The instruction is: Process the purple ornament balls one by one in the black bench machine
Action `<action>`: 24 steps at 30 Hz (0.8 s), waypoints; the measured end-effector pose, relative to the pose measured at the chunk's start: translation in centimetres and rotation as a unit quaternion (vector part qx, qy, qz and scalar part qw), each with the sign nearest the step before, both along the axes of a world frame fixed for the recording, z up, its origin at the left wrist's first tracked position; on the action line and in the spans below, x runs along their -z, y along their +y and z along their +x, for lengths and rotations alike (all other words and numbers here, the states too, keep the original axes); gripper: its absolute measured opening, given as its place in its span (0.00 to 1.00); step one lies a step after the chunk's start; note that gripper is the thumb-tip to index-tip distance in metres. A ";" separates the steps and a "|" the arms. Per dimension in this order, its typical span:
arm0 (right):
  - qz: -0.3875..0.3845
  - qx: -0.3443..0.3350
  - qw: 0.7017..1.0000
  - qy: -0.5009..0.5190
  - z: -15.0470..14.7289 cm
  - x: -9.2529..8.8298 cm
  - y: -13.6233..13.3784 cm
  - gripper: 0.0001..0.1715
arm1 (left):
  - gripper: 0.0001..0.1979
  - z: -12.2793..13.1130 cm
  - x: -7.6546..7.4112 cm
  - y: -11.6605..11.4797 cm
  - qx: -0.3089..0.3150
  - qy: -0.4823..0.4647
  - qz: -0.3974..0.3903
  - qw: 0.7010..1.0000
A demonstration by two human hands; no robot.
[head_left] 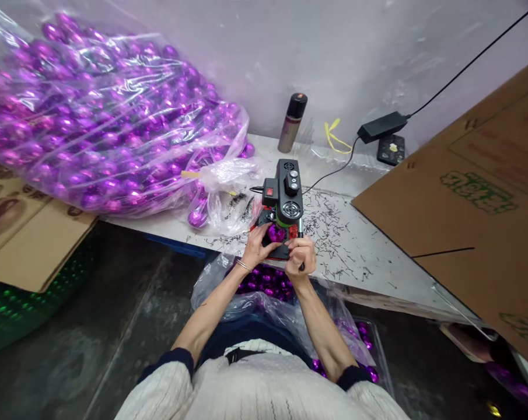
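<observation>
My left hand point(258, 246) is closed around the near left side of a shiny purple ball point(276, 233), thumb and fingers resting against it. The ball sits under the head of a small black bench machine point(289, 189) with round vents, knobs and a red switch. On the machine's right side, my right hand point(300, 255) is wrapped round a black-tipped lever point(300, 228). Below both hands, an open plastic bag point(264, 298) of purple balls lies at my lap.
A big clear bag of purple balls point(128, 122) fills the left of the table point(334, 233). Black scraps litter the tabletop right of the machine. Behind stand a spray can point(292, 123), yellow ribbon point(335, 137) and power adapter point(383, 127). A cardboard box point(469, 198) leans at right.
</observation>
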State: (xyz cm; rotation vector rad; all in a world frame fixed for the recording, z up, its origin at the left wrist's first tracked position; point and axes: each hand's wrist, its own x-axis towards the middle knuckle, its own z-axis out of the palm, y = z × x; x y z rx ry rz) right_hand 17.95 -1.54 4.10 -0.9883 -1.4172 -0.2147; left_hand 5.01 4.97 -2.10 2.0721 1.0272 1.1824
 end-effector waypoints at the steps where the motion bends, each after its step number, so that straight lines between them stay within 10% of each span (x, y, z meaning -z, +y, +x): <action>1: 0.001 -0.003 1.000 -0.017 0.0 0.0 0.0 0.16 | 0.31 0.0 0.0 0.0 -0.001 0.003 0.000 1.000; 13: -0.081 0.003 0.994 0.075 -0.5 -9.2 -0.3 0.19 | 0.33 -0.5 -0.7 -2.1 -0.021 -0.007 0.006 1.000; 19: -0.058 0.004 0.998 0.041 -0.6 -7.6 -0.8 0.18 | 0.29 -2.6 0.4 -9.8 0.099 0.107 0.037 0.989; 24: -0.052 0.000 0.998 0.036 -0.4 -6.4 -0.9 0.16 | 0.34 -3.6 -1.1 -7.6 0.193 0.049 -0.029 0.980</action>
